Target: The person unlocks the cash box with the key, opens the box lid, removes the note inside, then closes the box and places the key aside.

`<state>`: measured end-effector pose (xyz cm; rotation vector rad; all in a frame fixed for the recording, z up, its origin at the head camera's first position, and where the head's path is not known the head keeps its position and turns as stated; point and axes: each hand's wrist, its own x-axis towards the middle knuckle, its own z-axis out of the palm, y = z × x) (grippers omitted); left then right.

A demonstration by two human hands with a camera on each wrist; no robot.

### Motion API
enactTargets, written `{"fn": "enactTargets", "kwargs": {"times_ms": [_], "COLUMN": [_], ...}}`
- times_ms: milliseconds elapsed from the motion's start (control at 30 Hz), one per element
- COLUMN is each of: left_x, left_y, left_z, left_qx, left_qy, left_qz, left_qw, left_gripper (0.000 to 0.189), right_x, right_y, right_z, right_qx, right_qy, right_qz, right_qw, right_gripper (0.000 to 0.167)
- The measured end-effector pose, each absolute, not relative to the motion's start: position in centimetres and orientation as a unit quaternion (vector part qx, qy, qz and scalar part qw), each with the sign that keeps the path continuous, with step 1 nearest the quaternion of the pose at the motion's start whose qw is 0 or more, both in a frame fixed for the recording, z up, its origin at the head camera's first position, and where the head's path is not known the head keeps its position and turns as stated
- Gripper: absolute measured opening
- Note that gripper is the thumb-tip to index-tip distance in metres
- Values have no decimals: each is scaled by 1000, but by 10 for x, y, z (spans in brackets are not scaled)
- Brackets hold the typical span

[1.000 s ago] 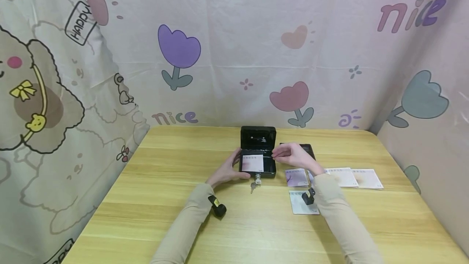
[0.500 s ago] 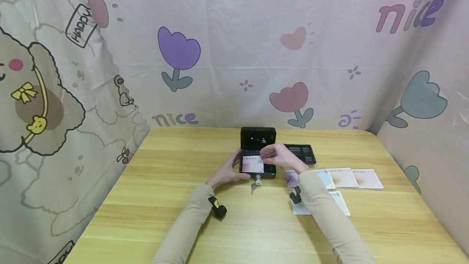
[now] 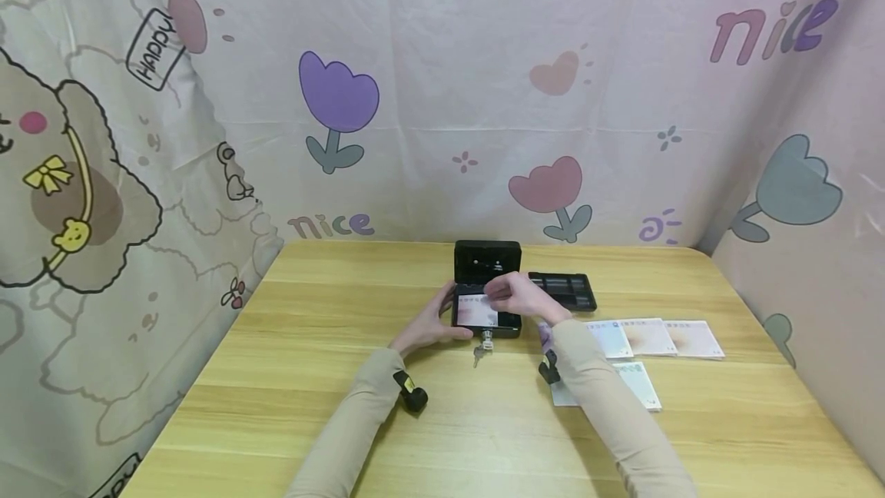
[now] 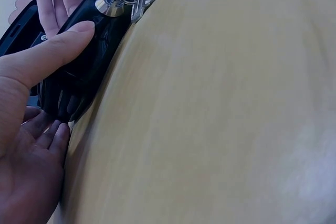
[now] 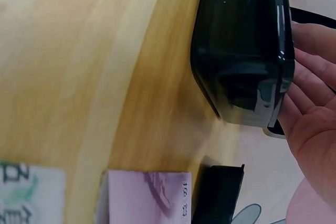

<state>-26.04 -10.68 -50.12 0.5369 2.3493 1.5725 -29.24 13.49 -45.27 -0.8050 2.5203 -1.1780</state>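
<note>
A black cash box with its lid raised stands at the back middle of the table. Inside, at its left, lies a stack of pale pinkish paper notes. My left hand holds the box by its left side, thumb across the front wall beside the lock. From that lock hang keys on a ring. My right hand reaches over the box's right side, fingers pointing down at the notes' upper right. In the right wrist view the box wall hides its fingertips.
Right of the box lies a black compartment tray. Stacks of notes are laid out on the right: purple, bluish, pinkish, another pale one, and a greenish one nearer the front. A patterned curtain backs the table.
My right hand has moved left from the box's right edge to above the notes, uncovering more of the black tray. The left hand has stayed in place.
</note>
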Motion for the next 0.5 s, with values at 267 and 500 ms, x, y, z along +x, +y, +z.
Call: {"fn": "enactTargets", "kwargs": {"times_ms": [267,500], "left_x": [-262,-262], "left_y": [-107,-107], "left_z": [-504,-504], "left_qx": [191,197], "left_qy": [806,801], "left_qz": [545,551], "left_qw": [128,125], "left_gripper": [117,117], "right_x": [-294,-296], "right_y": [129,127], "right_z": [-454,-455], "right_qx": [-272,-274], "right_qy": [872,880], "right_qz": [-388,-367], "right_qw": [124,124], "right_gripper": [33,32]}}
